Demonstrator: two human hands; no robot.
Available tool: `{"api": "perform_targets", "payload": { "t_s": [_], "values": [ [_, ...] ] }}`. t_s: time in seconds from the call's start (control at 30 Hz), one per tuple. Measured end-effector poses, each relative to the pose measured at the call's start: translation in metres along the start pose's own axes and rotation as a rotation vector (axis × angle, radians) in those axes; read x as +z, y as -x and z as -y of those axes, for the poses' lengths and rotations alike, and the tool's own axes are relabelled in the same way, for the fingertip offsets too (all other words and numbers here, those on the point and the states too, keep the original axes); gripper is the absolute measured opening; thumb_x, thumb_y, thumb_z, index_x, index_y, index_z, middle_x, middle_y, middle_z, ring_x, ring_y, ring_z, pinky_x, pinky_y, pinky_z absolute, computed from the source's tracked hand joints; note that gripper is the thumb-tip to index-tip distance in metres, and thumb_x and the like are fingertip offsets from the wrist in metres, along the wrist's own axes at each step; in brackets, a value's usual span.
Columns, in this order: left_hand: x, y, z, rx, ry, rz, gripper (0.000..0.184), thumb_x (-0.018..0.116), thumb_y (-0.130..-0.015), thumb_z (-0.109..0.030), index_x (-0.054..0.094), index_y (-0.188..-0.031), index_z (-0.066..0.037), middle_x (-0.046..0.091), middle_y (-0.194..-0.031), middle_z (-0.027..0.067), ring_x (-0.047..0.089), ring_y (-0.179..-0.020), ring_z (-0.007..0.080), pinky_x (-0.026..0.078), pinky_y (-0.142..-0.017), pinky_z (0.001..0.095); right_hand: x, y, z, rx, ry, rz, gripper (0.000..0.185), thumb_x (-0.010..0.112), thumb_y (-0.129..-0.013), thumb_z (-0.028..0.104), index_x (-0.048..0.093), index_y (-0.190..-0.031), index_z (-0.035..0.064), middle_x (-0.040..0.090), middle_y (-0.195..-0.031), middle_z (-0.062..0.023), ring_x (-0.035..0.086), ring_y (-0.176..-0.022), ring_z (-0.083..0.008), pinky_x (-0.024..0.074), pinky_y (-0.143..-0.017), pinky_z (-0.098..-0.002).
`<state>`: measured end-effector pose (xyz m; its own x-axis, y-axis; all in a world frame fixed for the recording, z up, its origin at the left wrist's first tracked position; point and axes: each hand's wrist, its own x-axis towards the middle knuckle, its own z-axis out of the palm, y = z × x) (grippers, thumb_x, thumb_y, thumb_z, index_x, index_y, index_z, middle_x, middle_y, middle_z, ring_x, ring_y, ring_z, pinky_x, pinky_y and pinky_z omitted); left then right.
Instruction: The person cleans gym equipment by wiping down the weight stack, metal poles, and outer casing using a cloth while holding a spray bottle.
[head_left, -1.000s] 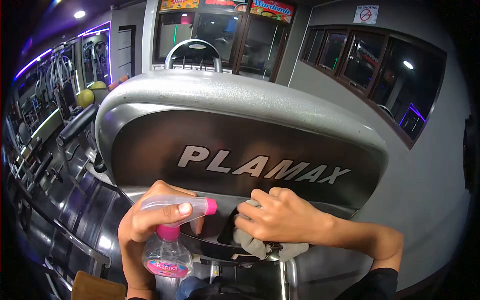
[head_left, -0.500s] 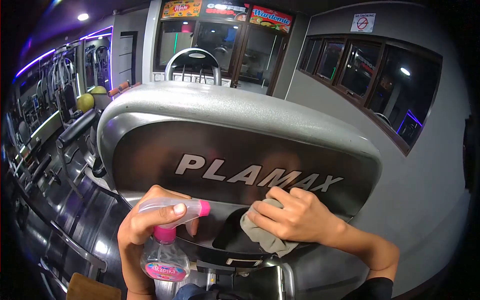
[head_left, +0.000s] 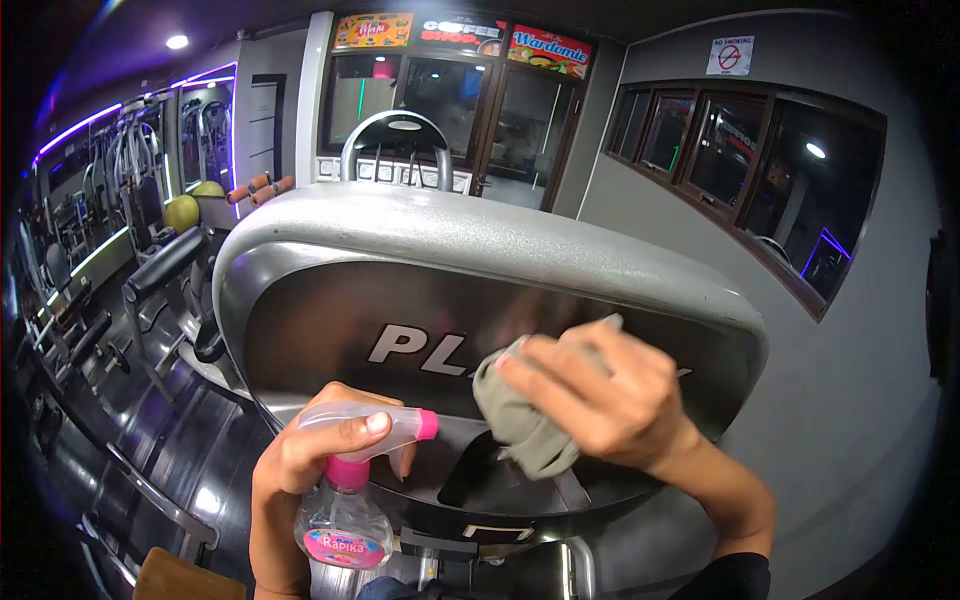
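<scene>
My left hand (head_left: pixel 335 445) is wrapped round the neck of a clear spray bottle (head_left: pixel 345 520) with a pink collar and nozzle and a "Rapika" label. Its nozzle points to the right, in front of the panel's lower part. In my right hand (head_left: pixel 610 395) is a bunched grey-green cloth (head_left: pixel 525 415), held against or just in front of the dark panel (head_left: pixel 320 310) of a silver-framed machine. White lettering (head_left: pixel 415 350) runs across this panel; the hand and cloth hide much of it.
A rounded silver rim (head_left: pixel 480 230) edges the panel. Gym machines (head_left: pixel 150 290) and a yellow-green ball (head_left: pixel 182 213) stand to the left. A grey wall with windows (head_left: pixel 740 170) is on the right. A brown padded seat (head_left: pixel 188 577) sits at lower left.
My right hand and the cloth have moved up the panel, now covering the middle letters. The view has shifted slightly; my left hand still grips the bottle.
</scene>
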<state>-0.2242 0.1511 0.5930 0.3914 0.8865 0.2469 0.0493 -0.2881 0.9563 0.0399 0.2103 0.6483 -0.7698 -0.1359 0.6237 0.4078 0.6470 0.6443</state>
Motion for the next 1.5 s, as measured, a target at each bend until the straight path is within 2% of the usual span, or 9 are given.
{"api": "perform_targets", "payload": {
  "t_s": [0.2,0.43,0.83,0.9,0.93,1.2,1.37,1.43,1.5],
  "values": [
    [-0.006,-0.001,0.008,0.044,0.049,0.036,0.06,0.051,-0.085,-0.051,0.069,-0.082,0.006,0.067,-0.075,0.0153,0.062,-0.075,0.0219,0.044,-0.073,0.0302,-0.013,0.016,0.01,-0.061,-0.018,0.242,0.025,0.07,-0.068,0.014,0.074,-0.092,0.0124,0.066,-0.087,0.0011,0.059,-0.068,-0.0154,0.0501,-0.056,-0.0279],
    [-0.011,-0.004,0.008,0.102,0.107,-0.046,0.06,0.047,-0.086,-0.049,0.069,-0.081,0.007,0.067,-0.074,0.0163,0.062,-0.072,0.0215,0.043,-0.072,0.029,-0.043,-0.005,-0.032,0.19,0.043,0.103,0.021,0.068,-0.07,0.015,0.073,-0.091,0.0152,0.063,-0.086,0.0033,0.059,-0.073,-0.0149,0.0504,-0.055,-0.0273],
    [-0.024,-0.015,-0.075,0.147,-0.129,0.021,0.052,0.054,-0.084,-0.043,0.07,-0.089,0.006,0.066,-0.071,0.0142,0.06,-0.071,0.0181,0.042,-0.068,0.0283,-0.01,-0.041,-0.012,0.147,0.123,0.027,0.025,0.066,-0.074,0.017,0.071,-0.098,0.0182,0.065,-0.099,0.004,0.06,-0.08,-0.0171,0.0525,-0.058,-0.0254],
    [0.003,-0.01,-0.09,0.166,-0.009,-0.464,0.046,0.056,-0.085,-0.038,0.069,-0.096,0.004,0.065,-0.069,0.0118,0.059,-0.074,0.0176,0.042,-0.072,0.0282,-0.032,-0.032,-0.018,0.249,0.141,0.108,0.024,0.065,-0.075,0.018,0.073,-0.096,0.0258,0.065,-0.1,0.0059,0.061,-0.082,-0.0173,0.0529,-0.059,-0.0259],
    [-0.018,-0.019,-0.103,0.185,-0.093,-0.2,0.042,0.058,-0.086,-0.034,0.068,-0.101,0.003,0.064,-0.071,0.0094,0.057,-0.078,0.0173,0.041,-0.077,0.0288,-0.04,-0.025,-0.022,0.295,0.156,0.132,0.025,0.065,-0.075,0.018,0.074,-0.097,0.0257,0.066,-0.099,0.0054,0.062,-0.081,-0.0176,0.0533,-0.059,-0.027],
    [-0.033,-0.061,-0.142,0.276,-0.725,-0.124,0.034,0.054,-0.093,-0.032,0.071,-0.11,-0.009,0.064,-0.089,0.0156,0.057,-0.088,0.0293,0.043,-0.084,0.0357,-0.058,-0.033,-0.054,0.663,-0.079,0.091,0.043,0.059,-0.07,-0.009,0.071,-0.102,0.0159,0.067,-0.098,-0.0051,0.066,-0.087,-0.0294,0.053,-0.075,-0.0395],
    [-0.045,-0.087,-0.145,0.224,-0.886,0.0,0.034,0.05,-0.095,-0.026,0.068,-0.12,-0.011,0.061,-0.103,0.0206,0.058,-0.099,0.0355,0.045,-0.089,0.0399,-0.046,-0.05,-0.053,0.723,-0.026,0.286,0.04,0.06,-0.071,-0.01,0.069,-0.101,0.0135,0.068,-0.098,-0.0059,0.066,-0.09,-0.0314,0.0514,-0.076,-0.0415],
    [-0.046,-0.089,-0.144,0.288,-1.008,0.038,0.035,0.05,-0.094,-0.023,0.067,-0.121,-0.009,0.062,-0.102,0.0216,0.058,-0.1,0.0357,0.045,-0.09,0.0401,-0.048,-0.047,-0.061,0.681,-0.14,0.357,0.039,0.061,-0.07,-0.008,0.069,-0.103,0.0131,0.069,-0.099,-0.0059,0.066,-0.089,-0.0319,0.0509,-0.076,-0.0413],
    [-0.043,-0.087,-0.139,0.348,-0.902,-0.057,0.039,0.055,-0.089,-0.034,0.072,-0.092,0.001,0.066,-0.081,0.0111,0.059,-0.086,0.0204,0.043,-0.08,0.0311,-0.052,-0.044,-0.068,0.7,-0.203,0.382,0.037,0.063,-0.07,-0.003,0.069,-0.103,0.0114,0.069,-0.1,-0.009,0.065,-0.092,-0.0329,0.0505,-0.079,-0.0406]
  ]
}}
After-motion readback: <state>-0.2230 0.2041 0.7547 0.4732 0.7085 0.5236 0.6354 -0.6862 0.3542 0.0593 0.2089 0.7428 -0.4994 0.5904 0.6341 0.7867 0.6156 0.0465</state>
